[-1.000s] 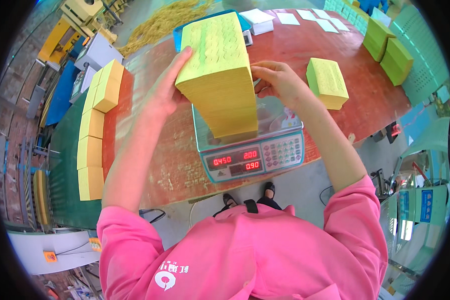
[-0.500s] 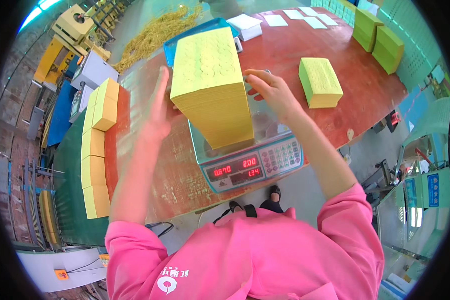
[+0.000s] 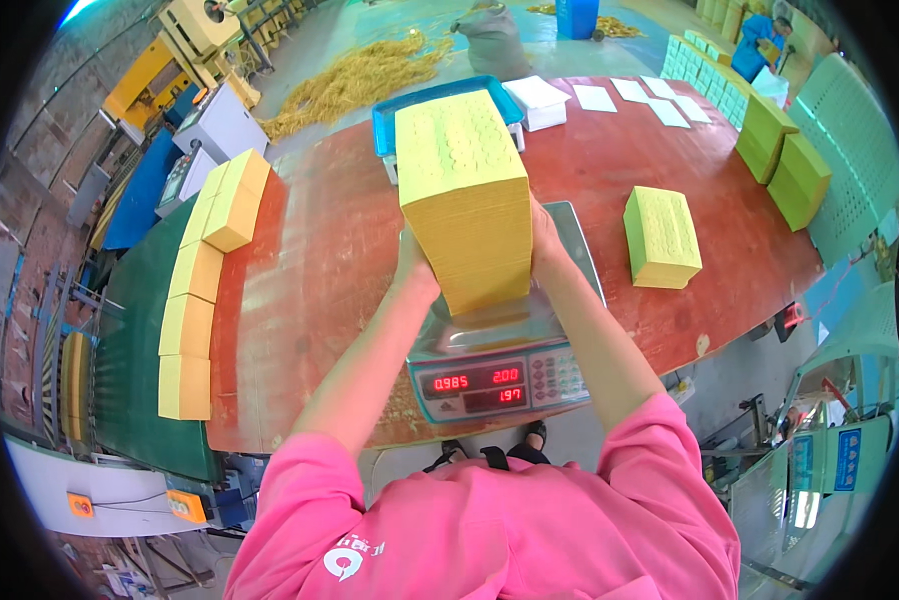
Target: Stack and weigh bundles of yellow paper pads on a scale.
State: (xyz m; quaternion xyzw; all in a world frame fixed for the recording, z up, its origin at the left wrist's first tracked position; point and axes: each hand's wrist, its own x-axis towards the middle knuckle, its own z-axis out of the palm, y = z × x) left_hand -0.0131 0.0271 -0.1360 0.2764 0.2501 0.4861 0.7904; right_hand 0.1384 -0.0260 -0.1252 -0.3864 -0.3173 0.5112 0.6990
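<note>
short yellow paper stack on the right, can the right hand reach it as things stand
Probably yes: between the right hand and the short stack lie just the scale's edge and red tabletop, though the hand would likely have to leave the tall stack it touches.

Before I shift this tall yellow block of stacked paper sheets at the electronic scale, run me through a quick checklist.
1. Bare left hand against the left side of the tall yellow paper block: ok.
2. Bare right hand against its right side: ok.
3. Fingertip grip: cannot tell; the block hides them.
4. Block's underside bearing fully on the metal pan of the electronic scale: cannot tell from this angle.
5. Red-digit display lit and unobstructed: ok.
6. Shorter yellow paper block on the red tabletop apart from both hands: ok.
</note>
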